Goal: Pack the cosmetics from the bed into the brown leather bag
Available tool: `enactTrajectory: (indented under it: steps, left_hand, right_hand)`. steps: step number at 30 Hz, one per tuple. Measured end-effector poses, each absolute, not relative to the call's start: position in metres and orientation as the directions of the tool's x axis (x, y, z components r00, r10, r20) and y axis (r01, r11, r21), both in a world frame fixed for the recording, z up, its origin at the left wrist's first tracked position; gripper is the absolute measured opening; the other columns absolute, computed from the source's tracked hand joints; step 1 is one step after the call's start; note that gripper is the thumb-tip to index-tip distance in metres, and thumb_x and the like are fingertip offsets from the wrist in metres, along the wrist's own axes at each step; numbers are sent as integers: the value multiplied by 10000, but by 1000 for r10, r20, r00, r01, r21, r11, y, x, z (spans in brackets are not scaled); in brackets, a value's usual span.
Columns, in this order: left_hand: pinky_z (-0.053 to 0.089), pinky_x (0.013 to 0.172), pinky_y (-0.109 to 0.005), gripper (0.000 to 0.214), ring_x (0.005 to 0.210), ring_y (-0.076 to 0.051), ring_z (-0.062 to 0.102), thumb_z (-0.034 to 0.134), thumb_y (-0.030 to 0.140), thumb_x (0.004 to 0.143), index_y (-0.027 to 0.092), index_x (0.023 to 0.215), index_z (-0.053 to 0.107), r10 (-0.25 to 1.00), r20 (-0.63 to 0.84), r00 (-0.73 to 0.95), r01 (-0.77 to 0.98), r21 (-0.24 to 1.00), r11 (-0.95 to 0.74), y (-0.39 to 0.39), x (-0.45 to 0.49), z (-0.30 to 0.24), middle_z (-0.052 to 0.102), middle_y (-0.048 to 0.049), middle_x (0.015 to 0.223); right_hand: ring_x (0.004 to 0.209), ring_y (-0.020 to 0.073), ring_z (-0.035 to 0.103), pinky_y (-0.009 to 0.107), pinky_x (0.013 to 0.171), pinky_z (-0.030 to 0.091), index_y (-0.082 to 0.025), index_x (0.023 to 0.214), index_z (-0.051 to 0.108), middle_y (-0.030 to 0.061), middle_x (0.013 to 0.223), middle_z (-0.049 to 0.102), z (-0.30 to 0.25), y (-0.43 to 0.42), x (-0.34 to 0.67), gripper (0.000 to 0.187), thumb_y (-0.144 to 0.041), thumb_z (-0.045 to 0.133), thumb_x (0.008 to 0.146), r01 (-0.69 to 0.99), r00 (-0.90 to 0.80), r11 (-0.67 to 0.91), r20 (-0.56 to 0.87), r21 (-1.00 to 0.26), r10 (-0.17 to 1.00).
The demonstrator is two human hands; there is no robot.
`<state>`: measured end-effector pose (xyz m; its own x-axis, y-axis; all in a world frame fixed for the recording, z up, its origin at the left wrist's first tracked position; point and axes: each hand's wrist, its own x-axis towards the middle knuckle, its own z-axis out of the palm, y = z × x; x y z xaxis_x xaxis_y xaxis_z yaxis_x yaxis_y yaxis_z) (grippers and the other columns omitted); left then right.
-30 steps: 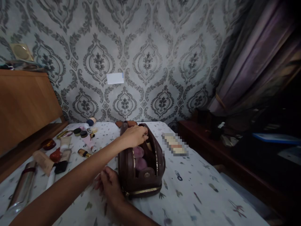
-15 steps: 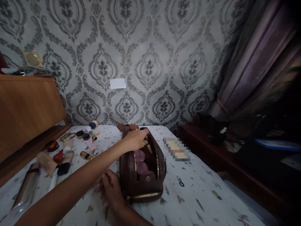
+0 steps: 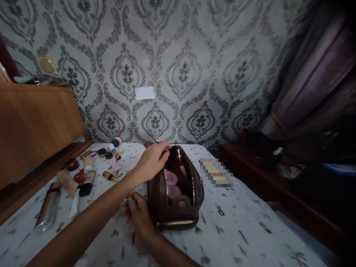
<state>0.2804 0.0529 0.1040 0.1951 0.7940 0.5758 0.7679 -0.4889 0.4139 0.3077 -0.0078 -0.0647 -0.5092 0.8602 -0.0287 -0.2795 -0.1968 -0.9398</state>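
Observation:
A brown leather-look cosmetic bag (image 3: 174,213) stands on the patterned sheet with its zipped top spread apart. Inside it lie two pink sponge-like rounds (image 3: 174,191) and a slim dark bottle with a shiny top (image 3: 178,157). My left hand (image 3: 154,159) is over the bag's far left rim, thumb apart from the bent fingers, and I see nothing in it. Crossing beneath that forearm, my right hand (image 3: 139,213) rests beside the bag's left side. Its fingers are loosely curled and apart, pointing left, with nothing visible in them.
Several cosmetics lie to the left, among them a silver-brown spray bottle (image 3: 48,207), a beige tube (image 3: 67,182) and a small gold-and-black bottle (image 3: 109,176). A blurred-out flat item (image 3: 217,173) and a dark hair tie (image 3: 219,209) lie right of the bag. A wooden cabinet (image 3: 39,129) stands left.
My left hand has drawn back leftward from the bag's opening to its far left rim, uncovering the slim bottle. My right hand stays beside the bag. The view has shifted slightly.

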Motion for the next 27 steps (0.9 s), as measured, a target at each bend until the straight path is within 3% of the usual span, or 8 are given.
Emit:
enactTrajectory:
  steps: [5,9,15,20,27]
  left_hand:
    - [471,885,-338,190,967,-206,601,449,158,918,194,1000,617,740,665,94,800,392,-455,15,248,71,672,-62,985]
    - [456,897,-349,216,994,-213,582,434,165,928,195,1030,622,739,674,13,828,407,-386,-12,217,45,668,-75,1010]
    - [454,852,-345,192,925,-213,593,451,147,893,185,917,638,803,579,-139,833,507,-222,-35,163,8,671,-70,914]
    - [455,863,-332,174,928,-205,607,486,129,842,189,887,643,828,480,-290,757,645,-109,-38,136,-26,677,-57,921]
    - [456,922,-335,208,1009,-206,613,487,179,864,178,910,690,854,450,-261,653,734,-187,-40,135,-44,674,-83,1025]
  right_hand:
    - [462,102,462,215,438,338,-194,701,566,-28,573,538,-64,-3,309,506,-699,608,699,-274,-536,-110,56,-955,842]
    - [487,129,484,243,481,374,-185,723,610,-20,538,546,-63,0,310,508,-693,606,730,-278,-538,-36,125,-960,834]
    - [539,172,555,272,505,411,-167,858,691,20,609,624,-57,0,312,555,-691,664,679,-230,-541,-74,64,-970,839]
    - [552,177,582,264,479,417,-164,849,706,30,667,637,-49,-2,313,558,-677,703,631,-190,-545,-125,-1,-974,838]
    - [549,175,568,271,482,420,-161,882,716,40,671,644,-54,0,313,553,-664,681,655,-128,-563,-85,2,-988,827]
